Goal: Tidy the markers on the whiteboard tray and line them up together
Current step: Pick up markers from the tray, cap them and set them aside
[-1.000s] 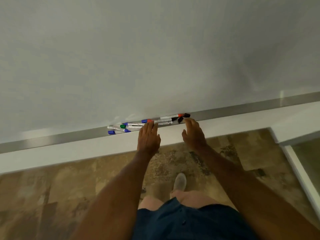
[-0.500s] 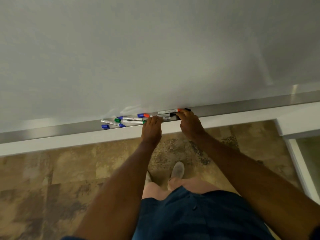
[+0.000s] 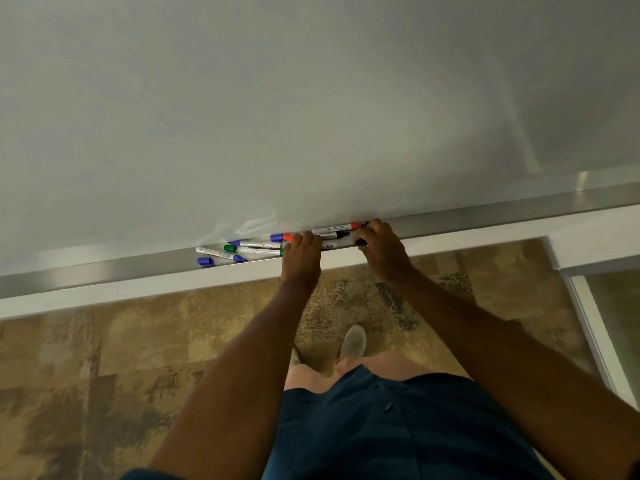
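Observation:
Several whiteboard markers lie scattered in the silver tray (image 3: 104, 271) under the whiteboard. On the left are a loose blue cap (image 3: 205, 261), a white marker with a blue cap (image 3: 221, 253), a green-capped marker (image 3: 256, 250) and a blue-capped marker (image 3: 258, 243). Against the board on the right lie a red-capped marker (image 3: 334, 228) and a black marker (image 3: 333, 234). My left hand (image 3: 301, 252) curls over the tray's lip onto the middle of the pile. My right hand (image 3: 381, 252) is closed around the markers' right ends, where a black tip (image 3: 362, 242) shows under its fingers.
The blank whiteboard (image 3: 311, 98) fills the upper view. A white ledge (image 3: 138, 289) runs below the tray. At the right stands a white frame with a glass panel (image 3: 609, 323). Below are a mottled brown floor (image 3: 104, 375) and my shoe (image 3: 353, 344).
Both hands went from hovering in front of the tray to resting on the markers. The right hand's fingers closed over the markers' right ends. The view shifted slightly.

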`<state>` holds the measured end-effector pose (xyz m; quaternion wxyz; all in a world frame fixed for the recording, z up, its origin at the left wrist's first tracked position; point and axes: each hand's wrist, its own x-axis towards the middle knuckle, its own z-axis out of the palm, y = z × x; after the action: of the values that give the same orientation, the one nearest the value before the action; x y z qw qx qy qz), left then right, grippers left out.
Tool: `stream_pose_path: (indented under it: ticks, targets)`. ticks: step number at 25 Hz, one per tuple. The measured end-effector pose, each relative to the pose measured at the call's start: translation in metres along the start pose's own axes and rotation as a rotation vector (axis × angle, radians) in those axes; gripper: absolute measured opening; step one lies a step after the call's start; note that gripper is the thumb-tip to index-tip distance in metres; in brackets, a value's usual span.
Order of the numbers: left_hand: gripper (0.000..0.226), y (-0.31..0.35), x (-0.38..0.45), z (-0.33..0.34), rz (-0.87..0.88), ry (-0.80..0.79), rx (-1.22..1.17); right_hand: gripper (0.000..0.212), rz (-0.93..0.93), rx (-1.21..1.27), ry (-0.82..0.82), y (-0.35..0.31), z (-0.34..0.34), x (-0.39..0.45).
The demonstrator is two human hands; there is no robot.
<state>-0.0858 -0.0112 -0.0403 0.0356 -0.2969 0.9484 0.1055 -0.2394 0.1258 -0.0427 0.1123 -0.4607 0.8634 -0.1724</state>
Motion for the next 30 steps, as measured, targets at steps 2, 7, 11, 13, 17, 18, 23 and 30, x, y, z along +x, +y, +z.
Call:
stream_pose_path:
  ticks: [2, 7, 11, 13, 17, 18, 23, 30]
  targets:
    - [0.037, -0.002, 0.003, 0.0, 0.027, 0.006, 0.016, 0.017, 0.047, 0.101, 0.042, -0.002, 0.0, -0.002]
    - [0.031, -0.005, 0.006, -0.002, 0.088, 0.018, -0.032, 0.018, 0.265, 0.43, 0.081, -0.01, -0.005, -0.014]
    - [0.014, 0.002, 0.006, -0.029, 0.002, 0.127, -0.354, 0.02, 0.553, 0.745, 0.095, -0.029, -0.019, -0.022]
    - [0.014, 0.005, 0.001, -0.047, -0.273, 0.122, -0.84, 0.022, 0.665, 0.958, 0.065, -0.038, -0.028, -0.028]
    - [0.018, -0.009, -0.021, -0.061, -0.755, 0.012, -1.779, 0.02, 0.672, 1.15, 0.025, -0.055, -0.038, -0.039]
    - [0.016, -0.013, -0.026, -0.061, -0.831, -0.006, -1.88, 0.019, 0.668, 1.153, 0.009, -0.058, -0.038, -0.041]
    - [0.024, -0.016, -0.046, -0.057, -0.942, -0.041, -1.983, 0.016, 0.637, 1.145, -0.044, -0.078, -0.032, -0.044]
    - [0.03, -0.018, -0.053, -0.058, -0.952, -0.041, -2.057, 0.019, 0.525, 0.986, -0.136, -0.09, -0.025, -0.046]
